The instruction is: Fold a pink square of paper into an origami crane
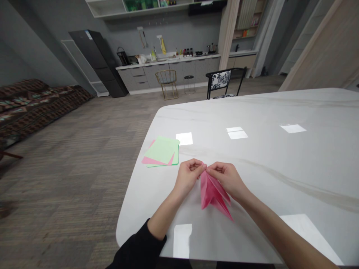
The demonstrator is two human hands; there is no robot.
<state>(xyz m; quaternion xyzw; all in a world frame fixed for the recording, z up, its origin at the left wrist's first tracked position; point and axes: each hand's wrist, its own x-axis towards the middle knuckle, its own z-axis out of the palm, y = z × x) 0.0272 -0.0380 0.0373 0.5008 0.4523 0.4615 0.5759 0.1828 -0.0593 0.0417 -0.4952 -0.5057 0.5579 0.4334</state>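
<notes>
A folded pink origami paper (213,192) stands up from the white marble table (252,119), its pointed flaps spreading toward me. My left hand (188,175) and my right hand (224,178) pinch its narrow top between fingers and thumbs, and my fingers hide the tip. To the left of my left hand lies a loose stack of green and pink paper sheets (162,151), apart from both hands.
The table's rounded corner and left edge run close to the papers, with carpet beyond. A black-and-floral chair (220,80) stands past the far edge. A patterned sofa (33,104) and a kitchen counter (168,63) lie farther off.
</notes>
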